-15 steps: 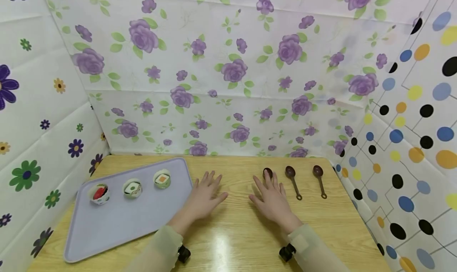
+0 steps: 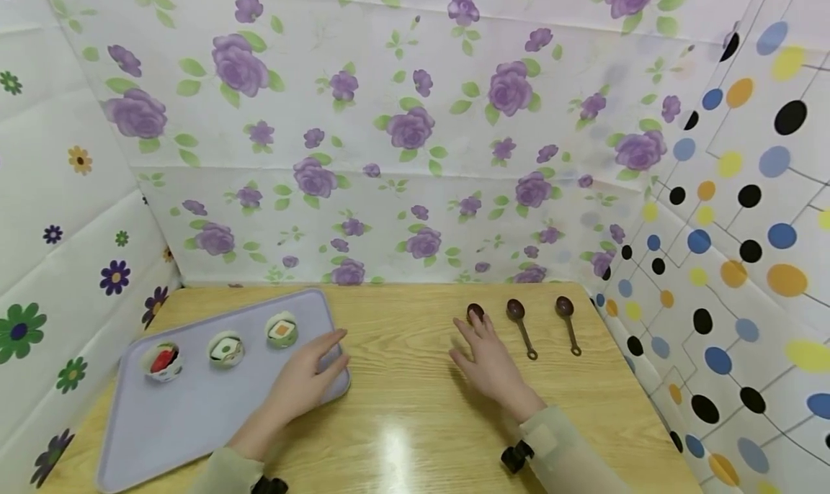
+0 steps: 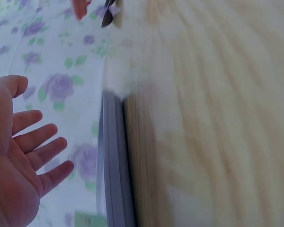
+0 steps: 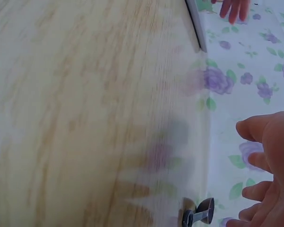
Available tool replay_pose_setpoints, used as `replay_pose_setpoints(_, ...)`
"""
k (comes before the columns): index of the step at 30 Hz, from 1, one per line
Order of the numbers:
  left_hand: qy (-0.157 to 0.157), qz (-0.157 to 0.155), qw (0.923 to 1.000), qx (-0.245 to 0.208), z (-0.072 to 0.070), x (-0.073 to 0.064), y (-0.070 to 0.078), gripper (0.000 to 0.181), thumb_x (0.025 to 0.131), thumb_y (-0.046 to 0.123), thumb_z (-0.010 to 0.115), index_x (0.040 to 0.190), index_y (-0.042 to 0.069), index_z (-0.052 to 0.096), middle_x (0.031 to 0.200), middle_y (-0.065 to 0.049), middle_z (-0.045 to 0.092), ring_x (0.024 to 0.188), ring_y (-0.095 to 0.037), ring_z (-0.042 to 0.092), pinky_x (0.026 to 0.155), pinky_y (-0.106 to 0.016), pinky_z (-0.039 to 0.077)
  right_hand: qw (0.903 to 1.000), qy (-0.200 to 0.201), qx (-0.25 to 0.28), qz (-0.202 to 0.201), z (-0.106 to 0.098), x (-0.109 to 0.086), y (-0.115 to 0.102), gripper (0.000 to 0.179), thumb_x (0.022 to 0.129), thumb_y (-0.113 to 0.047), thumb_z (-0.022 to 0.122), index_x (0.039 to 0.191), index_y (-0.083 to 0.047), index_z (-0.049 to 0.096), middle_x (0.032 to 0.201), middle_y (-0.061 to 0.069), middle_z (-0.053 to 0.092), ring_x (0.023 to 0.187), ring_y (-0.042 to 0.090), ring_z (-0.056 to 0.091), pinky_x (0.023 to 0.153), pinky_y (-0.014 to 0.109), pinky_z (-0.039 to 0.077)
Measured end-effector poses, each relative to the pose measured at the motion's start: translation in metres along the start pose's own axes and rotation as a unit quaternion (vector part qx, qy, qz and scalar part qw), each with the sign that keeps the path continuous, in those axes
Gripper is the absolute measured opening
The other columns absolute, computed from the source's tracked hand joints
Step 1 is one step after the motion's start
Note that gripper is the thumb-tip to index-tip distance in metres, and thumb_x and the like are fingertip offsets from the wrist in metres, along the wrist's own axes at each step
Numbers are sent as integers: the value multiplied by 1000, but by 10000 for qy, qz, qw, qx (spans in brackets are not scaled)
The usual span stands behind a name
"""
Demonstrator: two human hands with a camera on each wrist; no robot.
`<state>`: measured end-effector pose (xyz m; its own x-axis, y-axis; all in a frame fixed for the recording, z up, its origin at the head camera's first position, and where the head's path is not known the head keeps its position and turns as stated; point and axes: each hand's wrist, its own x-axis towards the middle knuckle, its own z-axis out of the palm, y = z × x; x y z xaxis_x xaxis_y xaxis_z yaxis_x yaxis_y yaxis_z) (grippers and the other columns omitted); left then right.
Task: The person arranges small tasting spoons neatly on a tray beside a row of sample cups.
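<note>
Wooden table [image 2: 389, 379]: three bowls [image 2: 283, 340] on tray [image 2: 171, 422], three brown spoons [image 2: 515, 309] off it. Left hand [image 2: 295, 384], right hand [image 2: 493, 364]: fingers loose, holding nothing. I judge handling not begun.

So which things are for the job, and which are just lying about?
Probably for the job:
the lilac tray, near the left fingers
the three little cups on it
the three brown spoons; the right fingers partly hide one

Probably just there:
the purple-rose sheet behind
the spotty sheet
the wooden table underneath
</note>
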<state>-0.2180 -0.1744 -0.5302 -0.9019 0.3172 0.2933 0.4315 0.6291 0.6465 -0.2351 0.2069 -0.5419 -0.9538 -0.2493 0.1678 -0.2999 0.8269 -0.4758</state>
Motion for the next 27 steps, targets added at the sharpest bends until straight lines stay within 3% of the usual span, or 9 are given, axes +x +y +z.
replay_pose_setpoints(4, 498, 28, 9987, 119, -22, -24, -12, 49, 109, 29, 66, 152, 6, 60, 153, -17, 60, 141, -41, 55, 114, -60, 45, 9999, 53, 71, -113, 0, -2, -3, 66, 107, -36, 69, 165, -14, 45, 173, 25, 27, 160, 50, 17, 116, 71, 37)
replay_pose_setpoints(7, 849, 80, 9960, 284, -42, -41, -18, 48, 106, 23, 71, 151, 9, 62, 150, -16, 63, 138, -42, 58, 119, -34, 42, 9999, 63, 53, -146, 0, -2, -6, 66, 106, -34, 70, 164, -14, 46, 172, 25, 28, 159, 49, 18, 116, 71, 37)
replay_pose_setpoints(10, 1235, 122, 9910, 500, -63, -58, -23, 51, 102, 17, 76, 151, 10, 63, 148, -17, 65, 134, -44, 60, 115, -10, 29, 9999, 20, 57, -155, 1, -1, -10, 65, 106, -34, 70, 164, -13, 47, 172, 26, 28, 159, 49, 19, 117, 70, 37)
replay_pose_setpoints(13, 1528, -4, 9859, 687, -84, -73, -29, 57, 99, 16, 79, 153, 11, 61, 148, -19, 64, 136, -40, 59, 111, -3, 21, 9998, -61, 36, -176, 3, 1, -14, 65, 107, -34, 70, 164, -14, 47, 172, 25, 27, 159, 48, 19, 117, 70, 36)
replay_pose_setpoints(22, 2093, -1075, 9673, 947, -129, -120, -62, 65, 102, 18, 76, 161, 6, 49, 157, -28, 51, 149, -36, 44, 114, -6, 15, 9983, -335, 199, -435, 12, 10, -30, 61, 108, -33, 67, 163, -15, 47, 170, 25, 32, 158, 48, 23, 115, 71, 39)
replay_pose_setpoints(24, 1978, -1560, 9639, 865, -138, -127, -66, 68, 105, 22, 71, 164, 3, 42, 161, -31, 43, 152, -43, 38, 126, -21, 19, 9976, -432, 263, -466, 15, 12, -34, 61, 109, -33, 66, 163, -16, 47, 170, 24, 33, 159, 47, 24, 116, 70, 39)
replay_pose_setpoints(27, 1244, -2721, 9510, 776, -153, -133, -71, 83, 110, 41, 61, 169, 0, 19, 168, -36, 22, 151, -61, 25, 128, -60, 21, 9965, -590, 270, -531, 20, 16, -42, 60, 110, -35, 64, 164, -16, 47, 170, 22, 34, 159, 44, 26, 119, 65, 38)
